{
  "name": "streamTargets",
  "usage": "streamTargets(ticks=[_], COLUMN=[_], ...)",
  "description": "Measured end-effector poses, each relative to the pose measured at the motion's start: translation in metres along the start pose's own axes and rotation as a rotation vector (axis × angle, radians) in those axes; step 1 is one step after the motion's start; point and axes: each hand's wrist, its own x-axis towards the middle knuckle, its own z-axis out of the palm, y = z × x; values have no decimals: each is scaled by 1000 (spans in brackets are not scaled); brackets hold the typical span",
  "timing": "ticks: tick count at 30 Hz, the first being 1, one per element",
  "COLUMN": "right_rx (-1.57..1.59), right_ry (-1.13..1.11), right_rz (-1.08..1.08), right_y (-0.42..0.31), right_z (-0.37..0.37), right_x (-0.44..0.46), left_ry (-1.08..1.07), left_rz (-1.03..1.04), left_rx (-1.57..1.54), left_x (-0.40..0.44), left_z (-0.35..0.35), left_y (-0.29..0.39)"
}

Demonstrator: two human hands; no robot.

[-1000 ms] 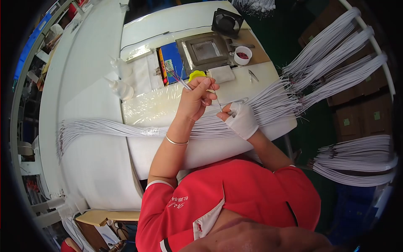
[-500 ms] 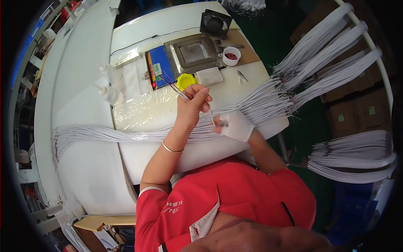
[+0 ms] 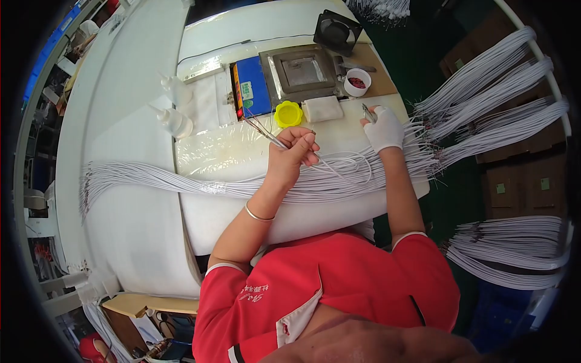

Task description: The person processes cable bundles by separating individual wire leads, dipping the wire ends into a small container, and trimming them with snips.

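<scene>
My left hand (image 3: 295,151), bare and with a bangle at the wrist, is closed around a white cable (image 3: 275,141). Thin reddish and pale wire ends stick out of the cable past the fingers toward the upper left, and its length loops away to the right. My right hand (image 3: 384,128), in a white glove with bare fingertips, has its fingers around a small metal hand tool (image 3: 368,113) at the table surface; its exact kind is too small to tell. Beneath both arms stretches a long bundle of white cables (image 3: 242,189) across the table.
Beyond my hands are a yellow lid (image 3: 288,114), a folded white cloth (image 3: 322,109), a white cup of small reddish pieces (image 3: 357,83), a metal plate device (image 3: 301,71) and a black fan (image 3: 337,32). Squeeze bottles (image 3: 175,123) stand left. Cable bunches (image 3: 490,91) hang from a rail at right.
My right hand has moved from the cable below my left hand up and away to the small metal tool, which lay on the table before. My left hand still holds the cable.
</scene>
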Motion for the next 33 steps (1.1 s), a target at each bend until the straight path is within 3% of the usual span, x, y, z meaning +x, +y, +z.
streamTargets(ticks=[6, 10, 12, 16, 19, 33], right_rx=[-42, 204, 805, 691, 455, 276], right_ry=[-19, -16, -110, -66, 110, 191], right_rz=[-31, 27, 1, -216, -410, -468], right_y=[11, -12, -48, -91, -95, -103], right_z=[10, -9, -30, -41, -33, -37], right_x=[7, -9, -38, -68, -68, -71], left_ry=[-2, -8, -16, -15, -24, -20], left_rz=[-10, -6, -9, 17, 37, 119], left_rx=[-58, -69, -65, -70, -34, 172], left_x=[0, 1, 1, -2, -2, -9], left_z=[2, 1, 0, 3, 3, 8], left_y=[3, 2, 0, 0, 1, 6])
